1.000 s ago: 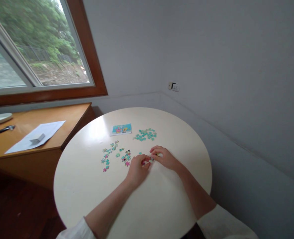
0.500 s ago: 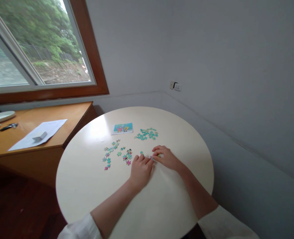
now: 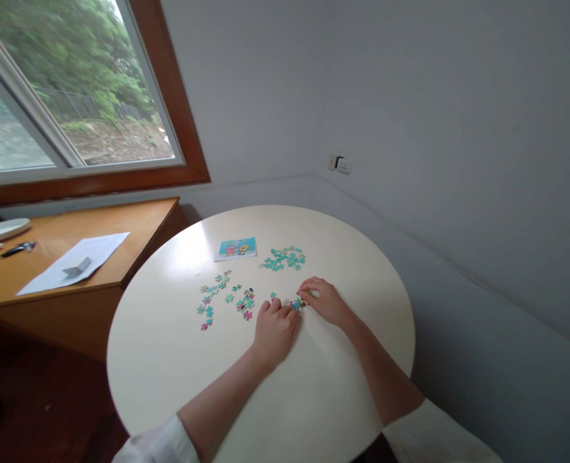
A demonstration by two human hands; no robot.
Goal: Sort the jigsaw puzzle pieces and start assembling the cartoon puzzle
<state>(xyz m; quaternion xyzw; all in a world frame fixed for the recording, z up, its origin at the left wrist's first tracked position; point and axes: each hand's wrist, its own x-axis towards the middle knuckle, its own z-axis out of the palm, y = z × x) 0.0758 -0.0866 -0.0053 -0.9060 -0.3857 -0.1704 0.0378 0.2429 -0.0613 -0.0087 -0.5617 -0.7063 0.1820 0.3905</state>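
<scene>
Several joined jigsaw pieces (image 3: 298,303) lie on the round white table (image 3: 313,399) between my hands. My left hand (image 3: 276,329) rests on the table with curled fingers, its fingertips against the left end of these pieces and partly hiding them. At their right end, my right hand (image 3: 328,302) pinches a small jigsaw piece between thumb and fingers; most of it is covered. One loose teal piece (image 3: 273,295) sits just beyond my left knuckles. To the left lies a cluster of mixed pink, dark and teal pieces (image 3: 245,306).
A pile of teal pieces (image 3: 285,258) lies farther back, beside a small picture card (image 3: 236,249). More scattered pieces (image 3: 209,311) spread at the left. A wooden desk (image 3: 154,225) with a paper sheet (image 3: 99,247) stands left of the table, under a window.
My right hand has moved slightly up and away from my left, so more of the joined pieces between them shows. My left hand has stayed almost in place.
</scene>
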